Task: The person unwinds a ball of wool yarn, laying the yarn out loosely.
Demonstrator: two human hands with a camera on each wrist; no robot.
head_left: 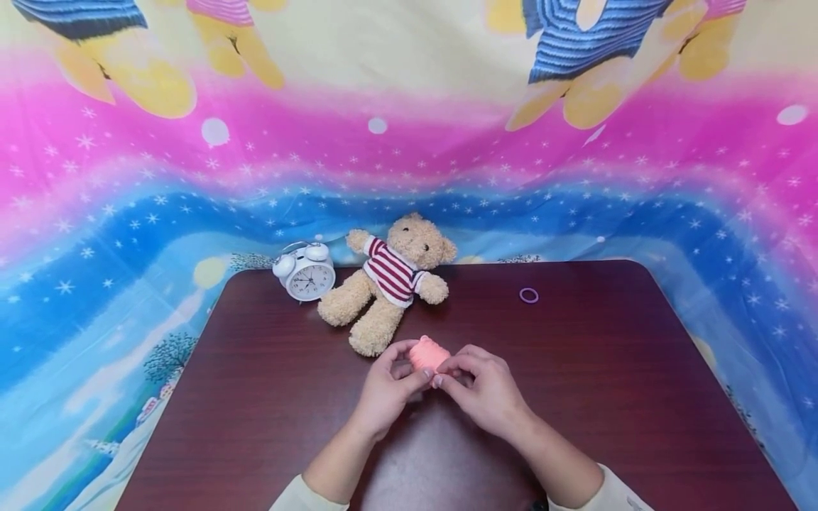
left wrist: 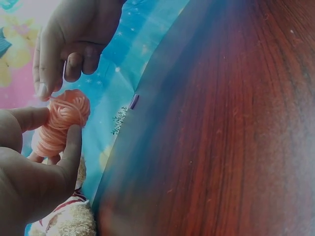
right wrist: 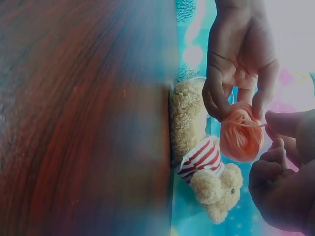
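Note:
A small ball of coral-pink yarn (head_left: 427, 355) is held above the table in front of me. My left hand (head_left: 386, 392) grips it between thumb and fingers from the left side. On the other side, my right hand (head_left: 491, 392) pinches a strand of the yarn between thumb and forefinger. In the right wrist view that strand runs across the wound ball (right wrist: 241, 140) to the fingertips. The left wrist view shows loops wrapped round the yarn ball (left wrist: 56, 130), with the right fingertips just above it.
Behind the hands, a teddy bear (head_left: 393, 273) in a striped shirt leans back near the table's far edge. Left of it stands a white alarm clock (head_left: 309, 280). A purple ring (head_left: 528, 295) lies on the dark wooden table (head_left: 607, 369) at the back right.

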